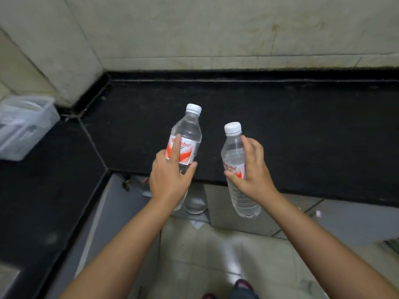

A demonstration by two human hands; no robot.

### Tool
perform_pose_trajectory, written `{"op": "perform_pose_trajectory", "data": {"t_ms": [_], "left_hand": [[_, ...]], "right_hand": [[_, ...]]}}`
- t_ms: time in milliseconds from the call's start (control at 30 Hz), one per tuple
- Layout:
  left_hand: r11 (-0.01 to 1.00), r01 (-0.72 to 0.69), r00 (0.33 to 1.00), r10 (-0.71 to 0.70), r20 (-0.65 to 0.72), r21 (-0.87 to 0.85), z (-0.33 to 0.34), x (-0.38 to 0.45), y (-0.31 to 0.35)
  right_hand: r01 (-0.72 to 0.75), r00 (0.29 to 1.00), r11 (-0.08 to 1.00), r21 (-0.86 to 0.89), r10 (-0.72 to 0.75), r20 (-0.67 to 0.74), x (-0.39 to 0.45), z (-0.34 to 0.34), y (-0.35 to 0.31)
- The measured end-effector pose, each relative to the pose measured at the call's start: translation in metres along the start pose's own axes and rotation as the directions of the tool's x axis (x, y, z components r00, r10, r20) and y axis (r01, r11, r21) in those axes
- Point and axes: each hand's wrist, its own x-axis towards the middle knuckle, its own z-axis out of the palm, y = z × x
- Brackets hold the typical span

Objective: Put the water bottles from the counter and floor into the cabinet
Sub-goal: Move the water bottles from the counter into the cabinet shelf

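Two clear water bottles with white caps and red-and-white labels are held up in front of the black counter [280, 126]. My left hand [170, 178] grips the left bottle [190, 130] around its label, index finger stretched up along it. My right hand [251, 169] grips the right bottle [233, 152] at its middle, its base hanging below the counter edge. Below the counter edge, more clear bottles [194, 203] show inside the cabinet opening, partly hidden by my left wrist.
The counter bends round to the left, where a translucent plastic bin [26, 126] sits. Tiled walls close the back and left. Grey cabinet fronts [356, 221] run under the counter at right. Pale floor tiles [194, 255] and my feet lie below.
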Motion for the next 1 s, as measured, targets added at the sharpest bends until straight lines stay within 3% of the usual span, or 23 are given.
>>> {"op": "perform_pose_trajectory", "data": {"t_ms": [233, 400, 567, 733, 1000], "left_hand": [[0.984, 0.152, 0.986, -0.157, -0.049, -0.096, -0.005, -0.053, -0.075], [0.991, 0.055, 0.995, -0.065, -0.079, -0.119, 0.008, -0.087, -0.124], [0.988, 0.037, 0.999, -0.033, 0.030, -0.149, 0.036, -0.109, -0.178], [0.938, 0.233, 0.972, -0.223, 0.069, -0.257, 0.092, -0.130, -0.220], [0.930, 0.135, 0.972, -0.191, -0.135, -0.342, 0.230, -0.102, -0.276]], "right_hand": [[0.007, 0.998, 0.989, 0.147, -0.017, 0.067, -0.019, 0.072, -0.033], [0.056, 0.987, 0.983, 0.173, -0.080, 0.136, -0.036, 0.124, -0.035], [0.029, 0.992, 0.986, 0.166, -0.048, 0.113, -0.055, 0.182, -0.026], [-0.060, 0.994, 0.983, 0.172, 0.043, 0.096, -0.069, 0.240, 0.003], [0.018, 0.993, 0.983, 0.185, 0.004, -0.117, -0.062, 0.332, 0.099]]}}
